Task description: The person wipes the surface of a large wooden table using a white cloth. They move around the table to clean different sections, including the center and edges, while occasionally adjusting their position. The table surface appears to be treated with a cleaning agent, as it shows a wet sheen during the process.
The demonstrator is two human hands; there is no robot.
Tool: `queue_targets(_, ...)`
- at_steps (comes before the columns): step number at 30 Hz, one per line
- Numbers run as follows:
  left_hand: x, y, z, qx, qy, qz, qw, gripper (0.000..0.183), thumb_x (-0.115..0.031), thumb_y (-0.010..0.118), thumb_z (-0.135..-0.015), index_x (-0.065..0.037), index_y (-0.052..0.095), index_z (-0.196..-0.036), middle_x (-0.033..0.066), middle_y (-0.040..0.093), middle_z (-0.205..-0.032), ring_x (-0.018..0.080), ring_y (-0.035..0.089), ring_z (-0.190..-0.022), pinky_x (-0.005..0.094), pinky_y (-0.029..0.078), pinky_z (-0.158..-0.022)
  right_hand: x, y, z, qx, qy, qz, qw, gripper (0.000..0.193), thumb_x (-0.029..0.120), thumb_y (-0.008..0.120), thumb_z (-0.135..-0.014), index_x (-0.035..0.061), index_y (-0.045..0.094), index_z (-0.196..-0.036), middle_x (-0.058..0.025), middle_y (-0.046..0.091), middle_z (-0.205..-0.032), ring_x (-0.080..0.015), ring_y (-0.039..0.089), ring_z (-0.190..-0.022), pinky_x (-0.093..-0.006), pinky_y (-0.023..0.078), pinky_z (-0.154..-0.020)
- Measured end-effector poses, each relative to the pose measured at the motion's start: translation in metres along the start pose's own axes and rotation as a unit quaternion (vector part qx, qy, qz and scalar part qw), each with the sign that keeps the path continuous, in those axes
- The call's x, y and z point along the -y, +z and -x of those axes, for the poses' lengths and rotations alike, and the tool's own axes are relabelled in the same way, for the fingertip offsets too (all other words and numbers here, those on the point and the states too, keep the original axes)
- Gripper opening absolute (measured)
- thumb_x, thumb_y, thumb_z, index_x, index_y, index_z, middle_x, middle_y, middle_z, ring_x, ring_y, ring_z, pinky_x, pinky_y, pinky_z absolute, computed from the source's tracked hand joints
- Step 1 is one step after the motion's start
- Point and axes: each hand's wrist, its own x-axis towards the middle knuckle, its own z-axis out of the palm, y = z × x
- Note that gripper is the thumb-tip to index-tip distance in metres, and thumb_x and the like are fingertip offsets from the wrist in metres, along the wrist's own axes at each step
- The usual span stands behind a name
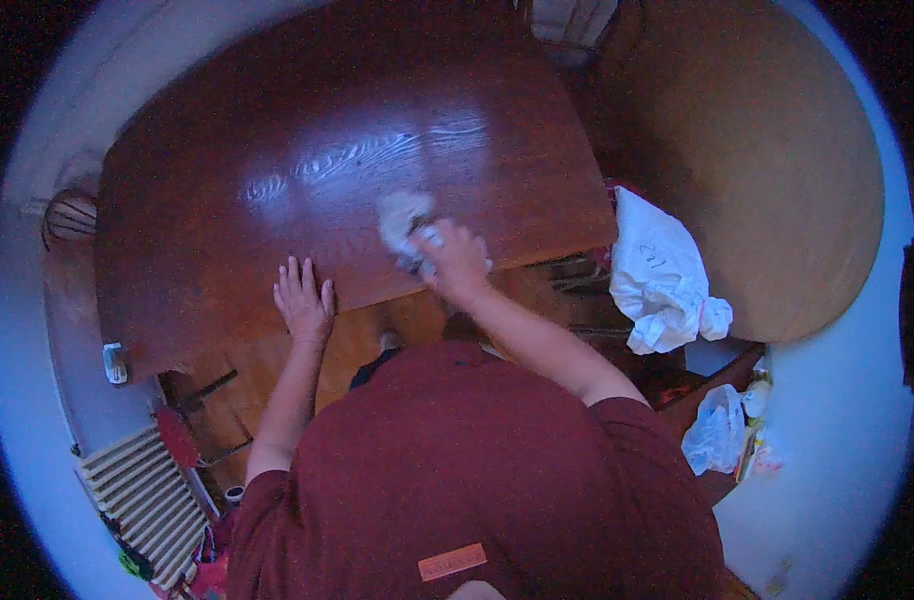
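Note:
A dark reddish-brown wooden table (207,190) spreads out in front of me, with window light shining off its top. My right hand (454,262) grips a crumpled whitish cloth (405,215) against the tabletop near the front edge. Part of the cloth bunches up under my fingers and part lies beyond them. Flat on the table by the same edge, to the left of the cloth, rests my left hand (305,300). Its fingers are stretched out and nothing is in it.
A large round brown board (777,170) leans at the right, behind a tied white bag (657,270). Below it sits a clear plastic bag (715,430). A radiator (147,500) and a red round stool seat (178,437) are at lower left. A small white item (115,363) is at the table's left corner.

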Motion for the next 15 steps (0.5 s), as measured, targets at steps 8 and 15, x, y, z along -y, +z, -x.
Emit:
queue_targets(8,0.008,0.004,0.006,-0.024,0.002,0.012,1.000,0.053,-0.034,0.053,-0.087,-0.012,0.040,-0.134,0.0136,0.030,-0.144,0.0341,0.026,-0.133,0.0518,0.020,-0.106,-0.143,-0.054,0.022,-0.111,0.222,0.005,0.969,0.038,0.010,0.065,-0.070,0.0142,0.064,-0.108,-0.0108,0.059,-0.110,-0.0278,0.057,-0.098,-0.0385,0.047,-0.085)
queue_targets(15,-0.006,0.000,0.002,-0.002,-0.013,-0.001,1.000,0.053,-0.033,0.052,-0.088,-0.012,0.040,-0.134,0.0134,0.030,-0.144,0.0339,0.025,-0.133,0.0521,0.020,-0.106,-0.179,-0.034,0.063,-0.160,0.336,0.043,0.927,0.038,0.023,0.065,-0.076,0.0144,0.059,-0.113,-0.0098,0.056,-0.113,-0.0310,0.054,-0.099,-0.0432,0.048,-0.081)
